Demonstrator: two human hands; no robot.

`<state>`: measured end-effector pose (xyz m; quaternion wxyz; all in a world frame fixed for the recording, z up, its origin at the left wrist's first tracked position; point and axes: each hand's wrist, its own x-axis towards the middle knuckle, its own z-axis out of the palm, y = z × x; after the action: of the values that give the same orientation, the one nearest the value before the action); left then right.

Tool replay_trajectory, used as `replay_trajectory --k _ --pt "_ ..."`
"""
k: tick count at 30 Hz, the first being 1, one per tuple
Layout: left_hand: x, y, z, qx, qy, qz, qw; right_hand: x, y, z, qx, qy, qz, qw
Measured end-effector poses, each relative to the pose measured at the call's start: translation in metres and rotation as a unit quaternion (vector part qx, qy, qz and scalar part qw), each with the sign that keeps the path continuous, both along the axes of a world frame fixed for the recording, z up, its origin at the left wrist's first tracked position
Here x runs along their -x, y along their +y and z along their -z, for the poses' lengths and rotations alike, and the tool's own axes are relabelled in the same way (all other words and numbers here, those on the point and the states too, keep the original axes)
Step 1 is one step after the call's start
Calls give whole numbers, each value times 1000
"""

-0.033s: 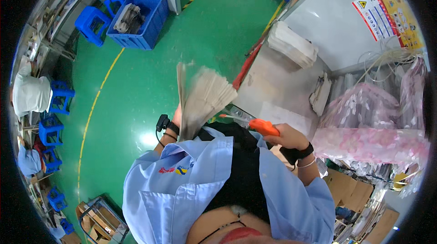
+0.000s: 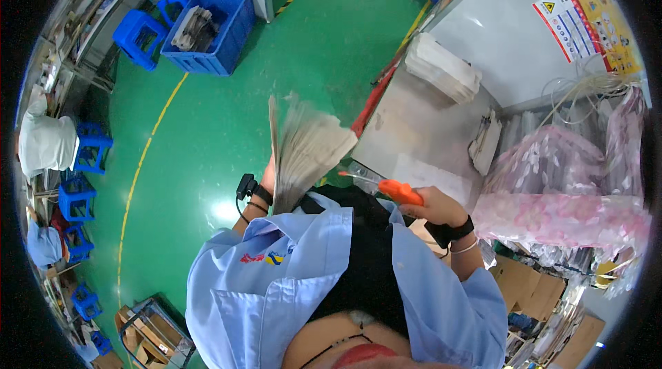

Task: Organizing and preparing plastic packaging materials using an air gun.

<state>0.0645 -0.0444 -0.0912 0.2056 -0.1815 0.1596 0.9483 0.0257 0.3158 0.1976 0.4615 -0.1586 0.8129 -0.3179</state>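
In my left hand (image 2: 268,175) is a fanned bundle of thin greyish-white sheets (image 2: 303,152), held upright in front of my body. The sheets mostly cover my left fingers, and their loose upper ends are spread and blurred. My right hand (image 2: 441,208) is wrapped around an orange air blow gun (image 2: 400,192). Its thin metal nozzle, with an orange tip, points left toward the bundle, a short gap away from the sheets.
At my right stands a metal worktable (image 2: 393,124) with a stack of pale sheets (image 2: 443,67) and a smaller bundle (image 2: 485,141). Pink flowered plastic (image 2: 558,214) hangs beyond. A blue crate (image 2: 234,38) and blue stools (image 2: 140,37) stand far left. A cart with cardboard (image 2: 155,334) is lower left.
The upper ends of the sheets have shifted and fanned slightly differently. The blow gun's tip has moved slightly to the right.
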Motion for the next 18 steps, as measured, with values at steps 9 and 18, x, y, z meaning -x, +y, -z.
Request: replay_trajectory --k 9,18 --pt "1 -5 -5 7 -5 -3 1000 5 -7 -3 6 -21 -48 999" --pt "0 -7 -8 16 -11 -8 1000 11 -8 9 3 51 1 999"
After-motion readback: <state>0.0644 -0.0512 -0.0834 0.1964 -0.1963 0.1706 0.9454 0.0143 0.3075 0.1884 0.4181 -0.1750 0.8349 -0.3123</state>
